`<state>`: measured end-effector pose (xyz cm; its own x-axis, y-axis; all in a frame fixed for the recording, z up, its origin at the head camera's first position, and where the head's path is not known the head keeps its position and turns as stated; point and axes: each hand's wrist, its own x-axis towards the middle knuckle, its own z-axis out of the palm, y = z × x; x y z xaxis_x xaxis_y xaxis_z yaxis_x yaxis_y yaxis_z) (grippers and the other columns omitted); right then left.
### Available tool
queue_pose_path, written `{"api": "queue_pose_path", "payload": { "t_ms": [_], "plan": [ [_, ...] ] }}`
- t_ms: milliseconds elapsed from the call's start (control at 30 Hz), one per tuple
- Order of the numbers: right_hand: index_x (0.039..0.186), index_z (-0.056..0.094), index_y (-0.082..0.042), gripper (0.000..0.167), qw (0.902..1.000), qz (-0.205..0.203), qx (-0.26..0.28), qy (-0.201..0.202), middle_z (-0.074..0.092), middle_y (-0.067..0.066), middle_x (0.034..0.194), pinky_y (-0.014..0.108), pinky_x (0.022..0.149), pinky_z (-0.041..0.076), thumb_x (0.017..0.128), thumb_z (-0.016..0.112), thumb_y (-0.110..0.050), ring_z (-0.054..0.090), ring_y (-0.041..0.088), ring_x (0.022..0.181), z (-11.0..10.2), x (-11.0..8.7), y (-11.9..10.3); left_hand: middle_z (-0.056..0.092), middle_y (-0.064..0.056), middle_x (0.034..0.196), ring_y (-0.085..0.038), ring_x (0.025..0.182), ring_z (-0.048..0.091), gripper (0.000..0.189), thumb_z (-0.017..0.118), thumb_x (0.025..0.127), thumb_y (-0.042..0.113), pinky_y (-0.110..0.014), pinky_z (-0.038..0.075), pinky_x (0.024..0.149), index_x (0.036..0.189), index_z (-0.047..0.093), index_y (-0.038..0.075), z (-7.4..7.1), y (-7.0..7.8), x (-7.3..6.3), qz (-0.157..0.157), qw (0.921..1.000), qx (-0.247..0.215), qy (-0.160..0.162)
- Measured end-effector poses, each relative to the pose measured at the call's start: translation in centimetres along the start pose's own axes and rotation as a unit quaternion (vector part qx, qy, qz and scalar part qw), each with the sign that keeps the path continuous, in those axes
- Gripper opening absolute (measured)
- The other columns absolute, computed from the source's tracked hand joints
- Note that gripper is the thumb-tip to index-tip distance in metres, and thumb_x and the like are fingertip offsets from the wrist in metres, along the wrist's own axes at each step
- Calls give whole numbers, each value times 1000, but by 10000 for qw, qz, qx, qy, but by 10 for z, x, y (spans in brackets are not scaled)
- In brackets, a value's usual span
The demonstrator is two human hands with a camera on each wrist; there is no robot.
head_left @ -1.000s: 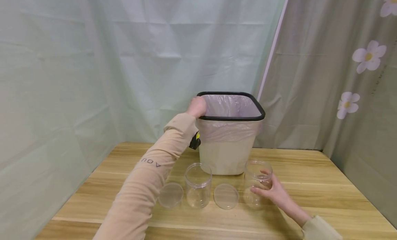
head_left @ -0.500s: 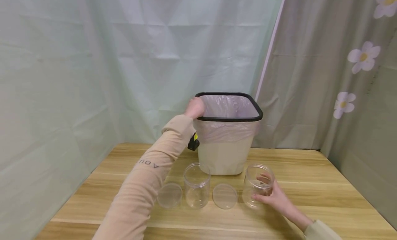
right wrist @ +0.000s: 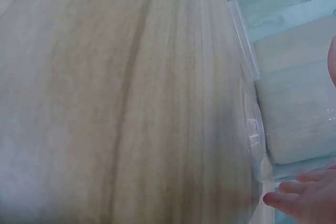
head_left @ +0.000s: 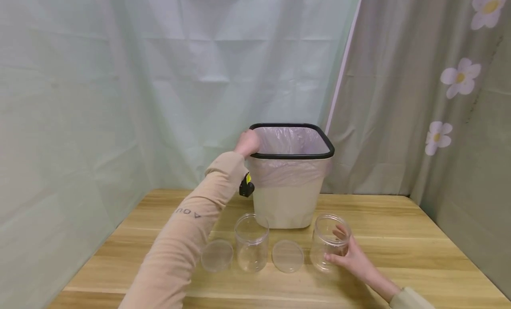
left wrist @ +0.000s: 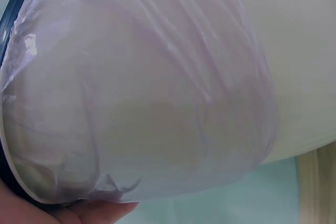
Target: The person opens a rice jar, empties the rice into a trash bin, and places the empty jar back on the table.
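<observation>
My left hand (head_left: 247, 143) grips the black rim (head_left: 293, 156) of a cream trash bin (head_left: 285, 207) at its left corner. A thin, pinkish plastic liner (left wrist: 147, 87) folds over the bin's outside; in the left wrist view, fingers (left wrist: 107, 212) show beneath the rim. On the table, my right hand (head_left: 355, 260) holds a clear, lidless jar (head_left: 325, 249), thumb at the front and fingers behind. Left of it lies a clear round lid (head_left: 288, 256), then a second clear open jar (head_left: 252, 251) and another lid (head_left: 217, 255). Both jars stand upright.
The wooden table (head_left: 399, 238) carries everything, and its right edge runs along a curtain. Pale curtains (head_left: 191, 100) hang behind and at the left. A small black device with a yellow mark (head_left: 246, 185) sits by the left wrist, beside the bin.
The right-hand jar has shifted slightly within the row, still in the right hand. The view has turned a little, moving the whole scene left and down. The left hand stays on the rim.
</observation>
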<state>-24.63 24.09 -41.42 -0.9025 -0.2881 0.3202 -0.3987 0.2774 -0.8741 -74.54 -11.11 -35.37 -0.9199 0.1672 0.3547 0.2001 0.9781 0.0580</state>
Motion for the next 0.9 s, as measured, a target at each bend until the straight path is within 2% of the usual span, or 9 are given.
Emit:
{"api": "queue_pose_path", "payload": {
  "t_ms": [100, 200, 367, 433, 500, 533, 667, 767, 900],
  "plan": [
    [134, 17, 2, 89, 9998, 34, -200, 30, 24, 41, 128, 54, 83, 37, 68, 76, 1, 33, 53, 112, -2, 1, -2, 53, -17, 107, -34, 96, 50, 29, 37, 90, 19, -46, 39, 82, 94, 61, 2, -14, 4, -14, -127, 9990, -410, 100],
    [136, 15, -1, 93, 9994, 103, -315, 27, 23, 40, 130, 58, 85, 33, 67, 78, -2, 28, 55, 115, -6, 2, -5, 52, -13, 100, -28, 85, 52, 28, 36, 87, 17, -39, 44, 70, 95, 56, 1, -65, 28, -66, -499, 9883, -1432, 151],
    [138, 12, 1, 95, 9987, 155, -477, 17, 24, 38, 131, 61, 87, 27, 68, 77, -6, 25, 55, 116, -12, 5, -11, 49, -13, 94, -27, 64, 50, 30, 34, 88, 15, -39, 43, 43, 109, 48, 0, -170, 77, -171, -1561, 9247, -3470, -133],
    [138, 11, 3, 94, 9989, 121, -454, 25, 24, 38, 132, 62, 87, 26, 70, 76, -5, 25, 54, 117, -14, 7, -15, 49, -15, 102, -29, 70, 52, 35, 34, 89, 14, -40, 44, 47, 119, 45, -2, -200, 89, -198, -1808, 9056, -3831, -225],
    [138, 10, 5, 91, 9988, 76, -475, 80, 23, 38, 132, 63, 87, 26, 73, 73, -4, 26, 54, 117, -16, 8, -17, 47, -16, 117, -29, 89, 52, 43, 36, 91, 20, -38, 46, 62, 128, 40, -2, -207, 89, -208, -1849, 8969, -4015, -128],
    [138, 10, 5, 89, 9988, 51, -480, 115, 23, 38, 132, 63, 86, 26, 75, 72, -4, 27, 54, 116, -17, 8, -19, 46, -15, 120, -29, 96, 51, 46, 38, 91, 25, -36, 45, 68, 129, 40, -2, -196, 84, -200, -1801, 8972, -4030, 152],
    [138, 13, 4, 70, 9989, -55, -398, 222, 26, 35, 132, 62, 86, 27, 85, 59, -4, 28, 51, 117, -23, 7, -23, 48, -13, 123, -25, 109, 45, 51, 34, 95, 38, -33, 37, 85, 127, 45, 0, -208, 84, -218, -1608, 9072, -3827, 691],
    [137, 15, 4, 57, 9993, -148, -265, 224, 28, 33, 132, 59, 87, 27, 91, 48, -5, 29, 47, 117, -28, 8, -25, 55, -14, 103, -25, 89, 51, 43, 30, 98, 32, -37, 40, 75, 112, 53, -1, -244, 96, -255, -1615, 9124, -3699, 679],
    [137, 16, 6, 49, 9991, -214, -288, 237, 29, 32, 132, 59, 89, 25, 96, 38, -9, 30, 45, 118, -34, 11, -27, 46, -10, 77, -21, 67, 42, 42, 27, 99, 33, -33, 35, 60, 89, 51, 1, -259, 95, -284, -1394, 9131, -3763, 722]
  ]
}}
